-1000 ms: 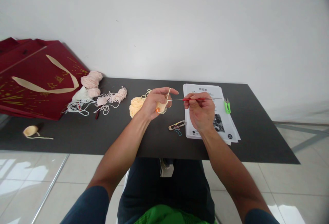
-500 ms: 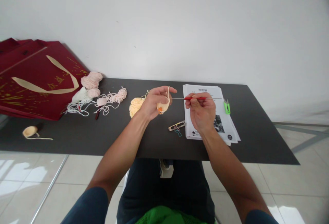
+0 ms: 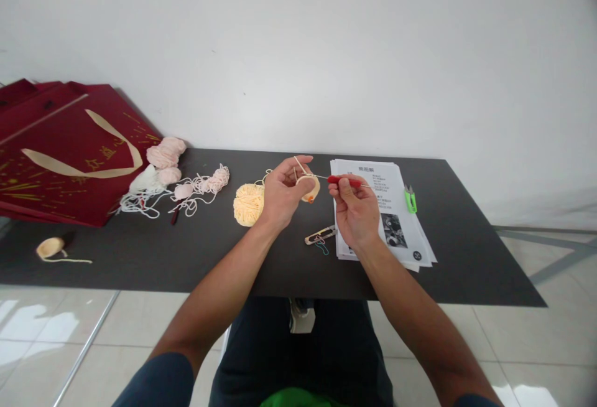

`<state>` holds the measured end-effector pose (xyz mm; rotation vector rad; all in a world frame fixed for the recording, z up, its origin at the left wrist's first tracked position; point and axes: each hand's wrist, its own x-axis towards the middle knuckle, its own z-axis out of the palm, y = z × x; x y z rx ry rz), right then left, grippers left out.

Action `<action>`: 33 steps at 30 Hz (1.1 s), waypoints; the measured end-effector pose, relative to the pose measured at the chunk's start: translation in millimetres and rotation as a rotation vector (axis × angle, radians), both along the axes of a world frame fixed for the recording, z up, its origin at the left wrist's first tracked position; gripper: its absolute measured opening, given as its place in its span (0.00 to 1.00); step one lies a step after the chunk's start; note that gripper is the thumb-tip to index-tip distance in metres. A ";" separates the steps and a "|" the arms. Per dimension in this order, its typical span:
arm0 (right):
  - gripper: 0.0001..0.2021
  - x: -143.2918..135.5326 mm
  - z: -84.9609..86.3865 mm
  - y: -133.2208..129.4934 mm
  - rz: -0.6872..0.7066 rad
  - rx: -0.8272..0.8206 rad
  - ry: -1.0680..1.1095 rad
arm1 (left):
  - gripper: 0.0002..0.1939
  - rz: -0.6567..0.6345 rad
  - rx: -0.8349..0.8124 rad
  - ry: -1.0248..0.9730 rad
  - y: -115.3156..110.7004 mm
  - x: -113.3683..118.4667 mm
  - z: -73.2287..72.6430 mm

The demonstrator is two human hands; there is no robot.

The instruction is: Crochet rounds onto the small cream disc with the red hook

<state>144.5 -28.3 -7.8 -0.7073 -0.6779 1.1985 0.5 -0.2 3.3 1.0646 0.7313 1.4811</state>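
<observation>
My left hand [image 3: 285, 192] pinches a small cream crochet piece [image 3: 308, 187] with an orange spot on its lower edge. A strand of cream yarn runs up over its raised index finger. In my right hand [image 3: 358, 208] is a crochet hook [image 3: 344, 181] with a red grip, held level like a pencil. The hook's metal tip reaches left to the top edge of the crochet piece. Left of my left hand sits a yellow yarn ball [image 3: 249, 204], partly covered by that hand.
Printed sheets [image 3: 398, 208] lie under my right hand, with green snips [image 3: 410, 199] on their right edge. Gold-coloured snips [image 3: 319, 234] and stitch markers [image 3: 321, 247] lie nearby. Leftward are pink yarn [image 3: 165, 152], red gift bags [image 3: 69, 158] and a cream crochet cup [image 3: 50, 247].
My left hand has turned, and the crochet piece sits slightly further right. My right hand with the hook has shifted left, bringing the red grip closer to the piece.
</observation>
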 end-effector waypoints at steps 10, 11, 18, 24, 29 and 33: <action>0.10 -2.1 1.3 -2.8 0.009 -0.046 0.008 | 0.25 0.033 -0.040 -0.038 2.0 3.6 -6.4; 0.10 -2.0 1.5 -2.9 0.010 -0.041 0.011 | 0.25 0.035 -0.045 -0.038 1.9 3.7 -6.2; 0.09 -2.0 2.2 -4.0 0.010 0.010 0.010 | 0.25 0.019 -0.040 -0.048 0.0 1.8 -3.8; 0.09 -1.8 -0.1 -4.3 0.008 0.010 0.020 | 0.25 0.009 -0.024 -0.070 -1.5 2.7 -3.7; 0.09 -2.0 -3.9 -2.9 0.005 0.017 0.026 | 0.24 0.008 -0.007 -0.088 -2.2 3.4 -5.8; 0.09 1.4 -4.4 -0.6 0.007 0.079 -0.006 | 0.25 -0.003 -0.039 -0.107 -2.2 3.5 -4.9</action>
